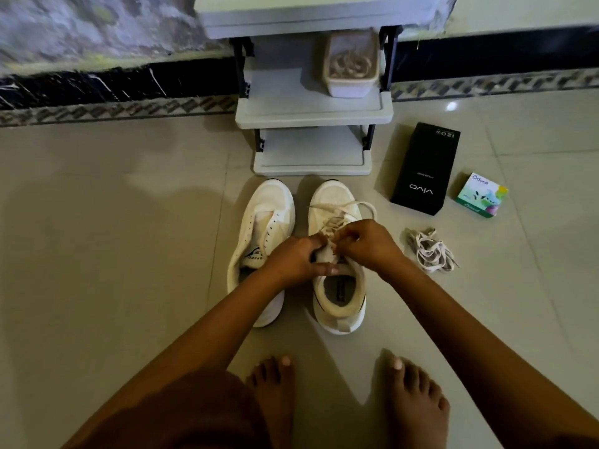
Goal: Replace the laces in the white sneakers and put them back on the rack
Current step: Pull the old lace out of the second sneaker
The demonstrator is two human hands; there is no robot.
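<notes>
Beige tile floor [113,222], dim light, dark border along the wall at top of frame. The rack [311,115] stands top centre, directly behind the shoes, so putting them back will be a short reach. On its middle shelf is a small container [351,85] w/ coiled laces inside, probably the spare ones.

Both white sneakers are in the centre, toes to the rack. The left sneaker [259,222] has bare eyelets, no lace. The right sneaker [337,306] has a lace [337,207] crossed over the front part, ends loose toward the toe.

My left hand [291,257] grips the tongue & upper of the right sneaker, to keep it steady. My right hand [369,244] pinches the lace at the eyelets, fingers curled narrow. Threading in or pulling out, I cannot tell from here.

A heap of loose laces [431,251] lies right of the shoes, near enough for my right hand. Further right are a black box [424,170] & a small green box [481,196], apart from the work.
</notes>
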